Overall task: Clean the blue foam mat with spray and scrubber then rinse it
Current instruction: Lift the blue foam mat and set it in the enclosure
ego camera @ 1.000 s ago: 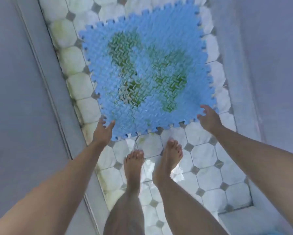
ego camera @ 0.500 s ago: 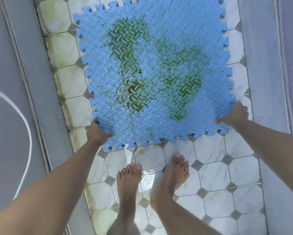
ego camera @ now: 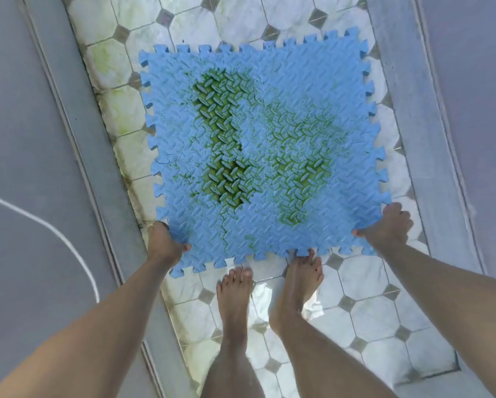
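Observation:
The blue foam mat point(ego camera: 269, 81) is a square of interlocking tiles with toothed edges and green grime patches across its middle. It lies over the white tiled floor in front of my bare feet. My left hand point(ego camera: 164, 241) grips its near left corner, thumb on top. At the near right corner my right hand point(ego camera: 387, 225) holds the edge the same way. The near edge touches the toes of my right foot point(ego camera: 300, 278). No spray bottle or scrubber is in view.
The wet floor point(ego camera: 364, 285) of white octagonal tiles runs as a narrow strip between raised grey kerbs on the left point(ego camera: 77, 139) and right point(ego camera: 413, 124). Green stains mark the tiles at the far left. A thin white line point(ego camera: 54, 231) crosses the grey surface on the left.
Both hands have closed on the mat's near corners and drawn it toward my feet. Its far edge is now fully in view and its near edge reaches my toes.

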Motion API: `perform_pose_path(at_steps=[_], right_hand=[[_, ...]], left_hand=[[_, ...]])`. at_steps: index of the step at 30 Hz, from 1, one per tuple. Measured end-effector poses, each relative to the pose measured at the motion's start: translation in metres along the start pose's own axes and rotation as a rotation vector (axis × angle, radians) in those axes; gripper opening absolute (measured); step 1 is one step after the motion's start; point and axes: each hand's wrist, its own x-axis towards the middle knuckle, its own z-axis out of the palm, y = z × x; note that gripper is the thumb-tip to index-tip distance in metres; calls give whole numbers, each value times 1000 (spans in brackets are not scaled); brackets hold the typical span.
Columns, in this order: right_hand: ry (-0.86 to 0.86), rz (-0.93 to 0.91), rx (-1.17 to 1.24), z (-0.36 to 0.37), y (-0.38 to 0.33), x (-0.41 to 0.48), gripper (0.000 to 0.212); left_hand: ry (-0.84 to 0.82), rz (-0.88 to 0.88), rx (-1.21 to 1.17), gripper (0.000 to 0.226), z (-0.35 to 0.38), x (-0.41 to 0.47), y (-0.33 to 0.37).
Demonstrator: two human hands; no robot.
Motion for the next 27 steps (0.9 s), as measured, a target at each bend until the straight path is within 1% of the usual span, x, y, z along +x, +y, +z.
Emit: perform_pose_path(at_steps=[5, 7, 10, 13, 15, 17, 19, 20, 21, 22, 24, 25, 26, 27], right_hand=[[-60, 63, 42, -30, 46, -95, 96], [-80, 111, 70, -44, 67, -138, 96], [-140, 181, 90, -67, 97, -206, 102], [-230, 306, 110, -92, 123, -277, 107], [-301, 401, 154, -113, 143, -326, 109], [-390, 514, 182, -126, 176, -370, 111], [-496, 619, 222, -136, 217, -415, 125], [-562, 660, 263, -143, 233, -440, 132], [-648, 700, 319, -148, 252, -463, 132], [-717, 724, 403, -145, 280, -489, 124], [-720, 787, 672, -144, 320, -541, 106], [-710, 830, 814, -145, 331, -573, 108], [-650, 894, 987, -148, 341, -609, 110], [-589, 940, 1154, -136, 355, -639, 107]], left_hand=[[-14, 63, 50, 56, -46, -51, -12], [-40, 69, 85, 59, -73, -73, -16], [-60, 100, 215, 68, -119, -111, -19], [-84, 171, 350, 74, -167, -159, -11], [-134, 194, 429, 82, -195, -197, 6], [-187, 236, 527, 80, -216, -231, 36], [-279, 303, 675, 73, -225, -264, 84], [-329, 344, 774, 75, -225, -277, 110], [-366, 374, 869, 76, -220, -292, 136], [-397, 419, 969, 71, -211, -310, 161], [-463, 534, 1136, 50, -189, -338, 205], [-489, 591, 1203, 43, -177, -358, 222], [-501, 639, 1281, 40, -162, -393, 236], [-519, 658, 1347, 38, -149, -423, 240]])
